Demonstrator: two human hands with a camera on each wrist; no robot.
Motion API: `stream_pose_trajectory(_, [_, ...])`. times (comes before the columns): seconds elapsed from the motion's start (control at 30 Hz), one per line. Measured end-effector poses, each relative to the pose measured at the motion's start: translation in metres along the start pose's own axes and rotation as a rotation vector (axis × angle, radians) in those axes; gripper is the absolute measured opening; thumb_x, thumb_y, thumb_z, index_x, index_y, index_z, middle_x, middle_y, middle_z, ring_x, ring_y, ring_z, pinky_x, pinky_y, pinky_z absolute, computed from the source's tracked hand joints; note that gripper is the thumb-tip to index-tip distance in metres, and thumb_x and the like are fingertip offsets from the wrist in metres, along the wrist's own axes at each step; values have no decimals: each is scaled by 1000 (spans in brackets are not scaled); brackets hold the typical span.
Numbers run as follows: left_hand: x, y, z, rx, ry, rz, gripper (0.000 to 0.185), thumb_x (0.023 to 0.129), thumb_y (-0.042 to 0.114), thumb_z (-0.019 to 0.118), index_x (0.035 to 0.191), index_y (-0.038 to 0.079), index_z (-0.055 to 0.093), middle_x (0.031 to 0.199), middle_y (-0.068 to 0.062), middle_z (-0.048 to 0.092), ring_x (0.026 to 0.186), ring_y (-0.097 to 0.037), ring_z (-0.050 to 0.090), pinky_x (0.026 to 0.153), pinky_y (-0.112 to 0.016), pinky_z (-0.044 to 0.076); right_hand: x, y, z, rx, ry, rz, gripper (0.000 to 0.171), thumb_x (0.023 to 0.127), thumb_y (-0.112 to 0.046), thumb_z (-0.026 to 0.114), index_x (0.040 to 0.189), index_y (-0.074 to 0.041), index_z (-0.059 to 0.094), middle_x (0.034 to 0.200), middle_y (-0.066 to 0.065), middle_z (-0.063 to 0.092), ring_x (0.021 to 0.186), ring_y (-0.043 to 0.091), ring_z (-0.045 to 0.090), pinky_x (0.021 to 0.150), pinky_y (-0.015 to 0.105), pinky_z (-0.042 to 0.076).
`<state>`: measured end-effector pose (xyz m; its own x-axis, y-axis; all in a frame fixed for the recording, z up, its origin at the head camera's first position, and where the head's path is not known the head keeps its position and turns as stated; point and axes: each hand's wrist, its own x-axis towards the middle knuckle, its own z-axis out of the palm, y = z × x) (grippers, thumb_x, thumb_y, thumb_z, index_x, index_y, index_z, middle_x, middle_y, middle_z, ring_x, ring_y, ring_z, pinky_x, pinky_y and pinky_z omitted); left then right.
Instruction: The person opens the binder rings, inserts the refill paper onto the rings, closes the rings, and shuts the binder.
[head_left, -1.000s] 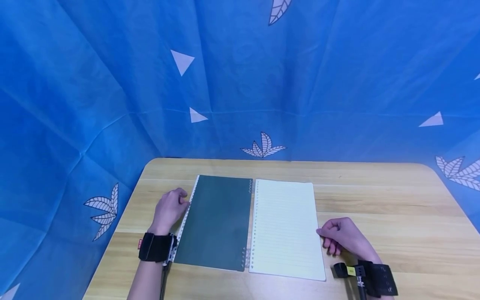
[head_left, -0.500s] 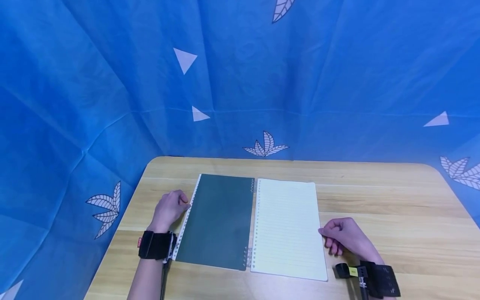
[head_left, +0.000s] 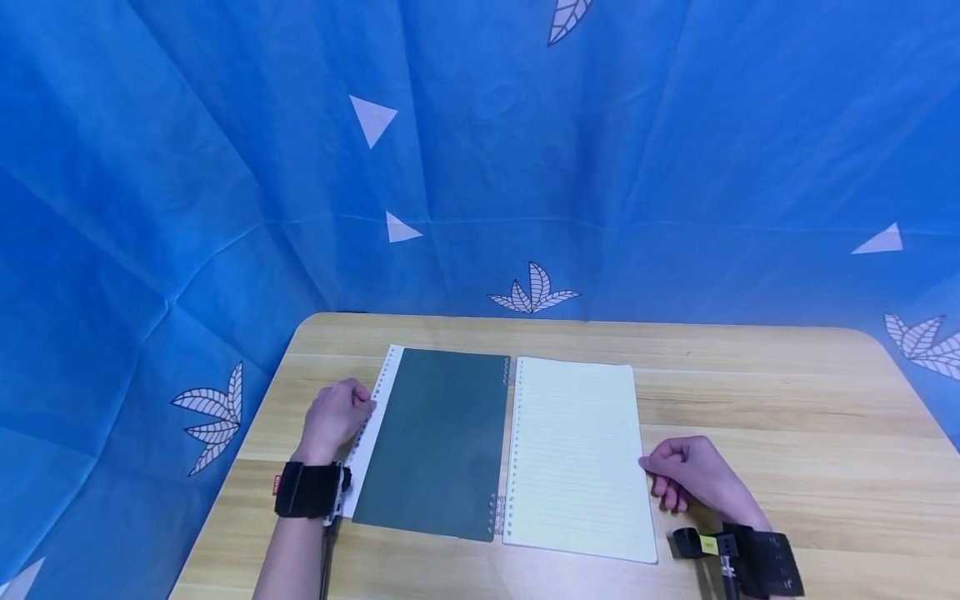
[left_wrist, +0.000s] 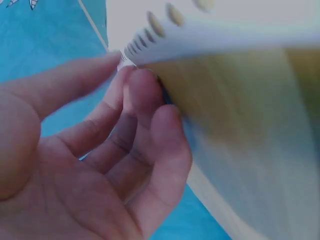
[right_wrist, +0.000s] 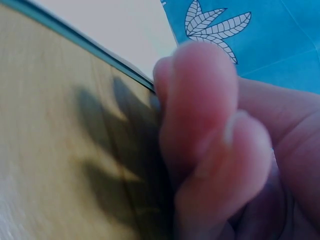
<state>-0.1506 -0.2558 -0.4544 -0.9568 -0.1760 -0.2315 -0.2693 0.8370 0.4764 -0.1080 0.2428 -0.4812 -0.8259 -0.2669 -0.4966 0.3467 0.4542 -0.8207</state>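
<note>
An open ring notebook lies on the wooden table (head_left: 787,417), its dark green cover (head_left: 438,442) on the left and a lined page (head_left: 577,454) on the right. A white punched sheet (head_left: 385,377) sticks out from under the cover's left side. My left hand (head_left: 366,407) pinches that sheet's punched edge (left_wrist: 235,35), thumb above and fingers (left_wrist: 150,100) below. My right hand (head_left: 651,471) rests on the table with curled fingers (right_wrist: 200,125) against the lined page's right edge (right_wrist: 115,30), holding nothing.
Blue cloth (head_left: 480,167) with white leaf and triangle prints hangs close behind and around the table. Bare wood stretches to the right of the notebook and along the front edge. Black camera straps (head_left: 307,490) sit on both wrists.
The white punched sheet has slid left from under the green cover, so a wider strip shows. My left hand moved slightly left with it. The right hand stayed put.
</note>
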Motion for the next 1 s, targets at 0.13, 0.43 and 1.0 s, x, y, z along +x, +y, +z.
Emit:
stream_pose_trajectory(0.13, [-3, 4, 2, 11, 10, -17, 24, 90, 21, 70, 94, -1, 63, 83, -14, 63, 73, -25, 56, 63, -29, 38, -1, 0, 0, -7, -2, -9, 33, 94, -31, 65, 90, 2, 64, 66, 2, 68, 52, 11, 63, 49, 29, 54])
stream_pose_trajectory(0.43, [-5, 8, 2, 77, 34, 10, 19, 89, 18, 71, 87, 0, 69, 72, -10, 59, 66, -22, 52, 60, -29, 33, 0, 1, 0, 1, -6, -8, 34, 94, -32, 65, 90, 2, 63, 65, 2, 68, 52, 12, 63, 49, 29, 54])
stream_pose_trajectory(1.0, [-3, 5, -1, -88, -37, -56, 19, 91, 16, 66, 98, -2, 66, 91, -17, 65, 78, -26, 57, 64, -29, 42, -1, 3, 0, 19, -16, -13, 33, 94, -31, 65, 91, 2, 64, 66, 2, 68, 51, 11, 62, 48, 28, 54])
